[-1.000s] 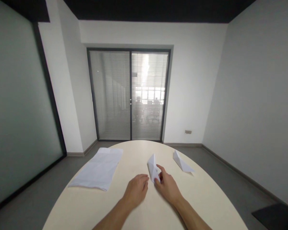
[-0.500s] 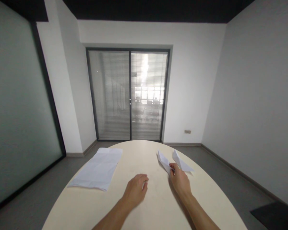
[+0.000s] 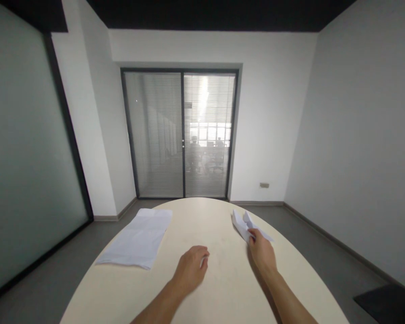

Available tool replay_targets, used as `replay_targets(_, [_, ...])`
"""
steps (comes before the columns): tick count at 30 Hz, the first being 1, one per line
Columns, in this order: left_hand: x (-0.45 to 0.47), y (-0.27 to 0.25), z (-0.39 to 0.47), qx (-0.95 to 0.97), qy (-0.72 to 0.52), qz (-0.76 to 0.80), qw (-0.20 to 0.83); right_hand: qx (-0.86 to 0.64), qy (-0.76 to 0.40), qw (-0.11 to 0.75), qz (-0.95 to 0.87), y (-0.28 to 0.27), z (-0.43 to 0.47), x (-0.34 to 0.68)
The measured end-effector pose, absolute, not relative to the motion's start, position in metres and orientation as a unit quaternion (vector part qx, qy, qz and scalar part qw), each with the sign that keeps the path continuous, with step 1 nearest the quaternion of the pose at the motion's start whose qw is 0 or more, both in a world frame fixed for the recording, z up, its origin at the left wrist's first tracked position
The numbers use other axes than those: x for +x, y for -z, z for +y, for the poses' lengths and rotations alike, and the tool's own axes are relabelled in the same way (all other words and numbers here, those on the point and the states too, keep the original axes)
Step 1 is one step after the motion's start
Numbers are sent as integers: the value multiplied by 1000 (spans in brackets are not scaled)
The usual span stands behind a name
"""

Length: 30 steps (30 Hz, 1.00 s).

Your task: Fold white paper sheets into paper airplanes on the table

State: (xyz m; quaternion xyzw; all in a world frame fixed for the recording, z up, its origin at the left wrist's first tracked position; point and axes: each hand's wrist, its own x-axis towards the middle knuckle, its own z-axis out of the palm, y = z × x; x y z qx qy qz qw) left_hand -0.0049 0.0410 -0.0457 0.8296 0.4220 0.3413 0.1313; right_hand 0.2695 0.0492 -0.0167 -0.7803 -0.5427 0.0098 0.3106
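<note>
My right hand (image 3: 262,253) is closed, its thumb and fingers pinching the near end of a white folded paper plane (image 3: 240,226). A second folded paper plane (image 3: 249,218) lies just to the right of the first and is partly covered by my hand and the held one. Over the middle of the table, my left hand (image 3: 191,265) is loosely curled, with a gap between thumb and fingers and nothing in it. Creased white sheets of paper (image 3: 137,238) lie flat to the left of that hand.
A round, cream-coloured table (image 3: 195,220) fills the foreground. Beyond its far edge stands a glass door (image 3: 158,135) with blinds. A dark flat object (image 3: 388,303) shows at the lower right near the floor.
My right hand has moved right with the paper plane, bringing it up to the other one, which it now partly overlaps in view. My left hand has stayed put.
</note>
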Motion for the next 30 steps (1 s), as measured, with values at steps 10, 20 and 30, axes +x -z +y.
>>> replay_targets(10, [-5,45,40,831,-342,418,130,-810,-9,267,-522,11,47,270])
replay_targets(20, [-6,44,39,833,-343,416,124,-806,-2,289,-516,12,46,270])
replay_targets(30, [-1,50,45,825,-329,450,92,-710,163,319,-606,17,51,266])
